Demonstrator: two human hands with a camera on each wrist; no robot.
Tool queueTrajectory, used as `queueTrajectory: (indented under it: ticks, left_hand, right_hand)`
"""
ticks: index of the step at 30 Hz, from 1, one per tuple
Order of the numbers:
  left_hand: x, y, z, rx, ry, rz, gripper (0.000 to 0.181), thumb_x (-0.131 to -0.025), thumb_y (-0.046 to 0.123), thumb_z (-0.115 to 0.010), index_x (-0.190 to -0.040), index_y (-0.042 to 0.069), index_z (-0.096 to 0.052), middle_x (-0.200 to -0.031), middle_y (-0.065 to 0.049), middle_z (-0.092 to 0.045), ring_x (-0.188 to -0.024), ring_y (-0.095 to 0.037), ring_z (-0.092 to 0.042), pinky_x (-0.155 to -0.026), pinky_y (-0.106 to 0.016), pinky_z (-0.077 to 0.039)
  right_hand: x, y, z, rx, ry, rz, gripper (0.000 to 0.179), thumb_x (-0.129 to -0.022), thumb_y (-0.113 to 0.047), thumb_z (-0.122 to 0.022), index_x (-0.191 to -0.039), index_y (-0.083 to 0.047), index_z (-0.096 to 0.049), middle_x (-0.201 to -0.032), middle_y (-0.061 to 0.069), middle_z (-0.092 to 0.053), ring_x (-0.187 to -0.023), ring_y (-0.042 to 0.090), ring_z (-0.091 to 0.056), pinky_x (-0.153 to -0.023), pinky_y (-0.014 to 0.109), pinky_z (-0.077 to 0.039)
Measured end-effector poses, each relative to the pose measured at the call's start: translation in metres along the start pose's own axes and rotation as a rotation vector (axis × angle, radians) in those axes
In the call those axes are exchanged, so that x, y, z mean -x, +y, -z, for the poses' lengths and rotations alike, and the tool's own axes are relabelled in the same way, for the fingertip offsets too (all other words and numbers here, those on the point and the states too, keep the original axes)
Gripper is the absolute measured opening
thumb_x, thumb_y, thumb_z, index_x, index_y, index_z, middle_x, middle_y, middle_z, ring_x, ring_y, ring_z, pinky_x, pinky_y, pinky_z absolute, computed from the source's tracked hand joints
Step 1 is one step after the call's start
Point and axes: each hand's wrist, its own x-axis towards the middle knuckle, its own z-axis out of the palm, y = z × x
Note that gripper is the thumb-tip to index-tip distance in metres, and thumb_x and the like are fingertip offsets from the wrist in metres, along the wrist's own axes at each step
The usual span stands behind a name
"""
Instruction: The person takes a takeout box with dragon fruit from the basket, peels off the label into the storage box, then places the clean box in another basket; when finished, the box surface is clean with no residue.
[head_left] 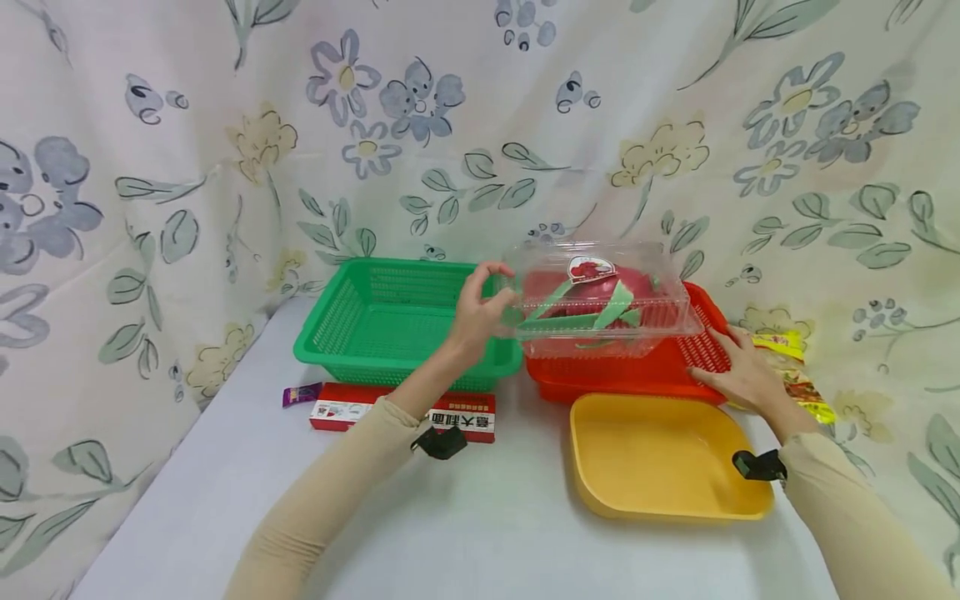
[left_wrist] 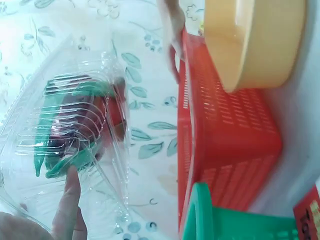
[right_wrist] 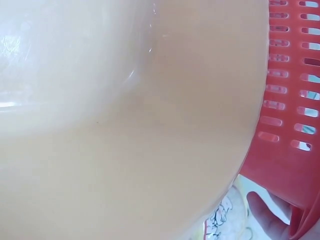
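Observation:
My left hand [head_left: 478, 317] grips the left end of a clear plastic clamshell box [head_left: 637, 321], raised over the red basket [head_left: 611, 379]. Through its walls show a round red item and long green pieces; an oval label with red fruit is on its upper face. In the left wrist view the box [left_wrist: 75, 135] appears apart from the basket rim, with a finger along its side. My right hand [head_left: 742, 375] holds the right end of the red basket at its rim. In the right wrist view only parts of the fingers [right_wrist: 267, 217] show by that rim.
A green basket [head_left: 345, 358] stands left of the red one. A yellow tub [head_left: 663, 500] sits in front. Nearby lie a red and white carton [head_left: 480, 421], a small purple packet [head_left: 300, 395] and a yellow snack bag [head_left: 813, 400]. Floral cloth [head_left: 465, 83] hangs behind.

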Motion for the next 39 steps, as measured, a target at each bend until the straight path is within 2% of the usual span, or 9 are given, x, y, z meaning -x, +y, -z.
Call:
queueTrajectory:
  ticks: [3,7,12,17,20,24,28,32,39]
  left_hand:
    - [0.016,0.005,0.018,0.009,-0.026,-0.018,0.028,-0.084,0.004,-0.051,-0.112,0.008,-0.053,-0.144,-0.006,-0.035,-0.086,-0.032,-0.062,-0.051,-0.036,-0.056]
    - [0.041,0.012,0.047,-0.029,-0.054,-0.055,0.029,-0.087,0.005,-0.050,-0.116,0.003,-0.048,-0.146,-0.009,-0.037,-0.099,-0.037,-0.060,-0.052,-0.032,-0.055]
    - [0.077,0.016,0.089,-0.103,-0.054,-0.070,0.026,-0.091,0.005,-0.045,-0.117,-0.001,-0.043,-0.152,-0.010,-0.032,-0.101,-0.025,-0.065,-0.055,-0.030,-0.056]
    - [0.111,0.011,0.126,-0.134,-0.061,-0.082,0.022,-0.091,-0.005,-0.040,-0.113,-0.001,-0.041,-0.152,-0.016,-0.028,-0.097,-0.015,-0.068,-0.059,-0.031,-0.058]
    - [0.130,0.007,0.141,-0.209,-0.061,-0.139,0.026,-0.087,-0.010,-0.039,-0.112,-0.005,-0.042,-0.151,-0.018,-0.030,-0.099,-0.017,-0.066,-0.065,-0.031,-0.058]
    - [0.151,0.005,0.150,-0.257,-0.050,-0.227,0.032,-0.080,-0.011,-0.038,-0.111,-0.007,-0.045,-0.148,-0.019,-0.034,-0.114,-0.026,-0.055,-0.072,-0.031,-0.057]
    - [0.168,0.004,0.151,-0.174,-0.097,-0.266,0.038,-0.076,-0.012,-0.034,-0.111,-0.007,-0.046,-0.146,-0.022,-0.033,-0.118,-0.031,-0.053,-0.069,-0.035,-0.059]
    - [0.183,0.001,0.148,-0.147,-0.123,-0.248,0.040,-0.076,-0.011,-0.033,-0.114,-0.003,-0.045,-0.147,-0.021,-0.032,-0.116,-0.032,-0.053,-0.064,-0.038,-0.059]
    - [0.201,-0.016,0.145,-0.225,-0.113,-0.190,0.038,-0.077,-0.009,-0.039,-0.114,-0.003,-0.045,-0.148,-0.021,-0.029,-0.124,-0.030,-0.043,-0.068,-0.041,-0.059]
  right_hand:
    - [0.001,0.001,0.000,0.001,0.002,-0.007,0.091,-0.090,-0.051,-0.060,-0.152,0.004,-0.023,-0.151,0.035,-0.013,-0.123,0.061,-0.026,-0.090,0.075,-0.035]
    - [0.002,0.002,-0.001,0.004,-0.001,-0.011,0.091,-0.091,-0.052,-0.059,-0.152,0.004,-0.023,-0.152,0.035,-0.012,-0.124,0.061,-0.025,-0.091,0.076,-0.034]
    - [0.000,0.001,-0.002,0.004,-0.008,-0.008,0.091,-0.091,-0.053,-0.058,-0.152,0.004,-0.022,-0.152,0.035,-0.011,-0.124,0.062,-0.025,-0.091,0.076,-0.032]
    - [-0.002,0.001,0.000,0.013,-0.004,0.005,0.092,-0.091,-0.053,-0.058,-0.153,0.004,-0.021,-0.152,0.035,-0.011,-0.124,0.062,-0.025,-0.090,0.076,-0.033]
    - [-0.004,0.002,0.001,0.022,0.003,0.009,0.092,-0.091,-0.053,-0.058,-0.153,0.004,-0.021,-0.152,0.035,-0.011,-0.124,0.063,-0.025,-0.090,0.077,-0.033]
    - [-0.005,0.004,0.002,0.025,0.002,0.014,0.091,-0.091,-0.053,-0.058,-0.153,0.004,-0.021,-0.153,0.035,-0.011,-0.123,0.063,-0.025,-0.090,0.077,-0.032]
    - [-0.005,0.006,0.002,0.024,0.000,0.019,0.091,-0.092,-0.052,-0.058,-0.153,0.004,-0.021,-0.152,0.035,-0.010,-0.122,0.063,-0.026,-0.089,0.078,-0.032]
    - [-0.004,0.006,0.000,0.022,-0.002,0.021,0.090,-0.092,-0.052,-0.058,-0.152,0.005,-0.021,-0.152,0.036,-0.010,-0.122,0.064,-0.027,-0.088,0.077,-0.033]
    - [-0.004,0.005,-0.002,0.023,-0.005,0.024,0.091,-0.092,-0.052,-0.057,-0.152,0.005,-0.021,-0.153,0.035,-0.009,-0.121,0.064,-0.028,-0.088,0.077,-0.033]
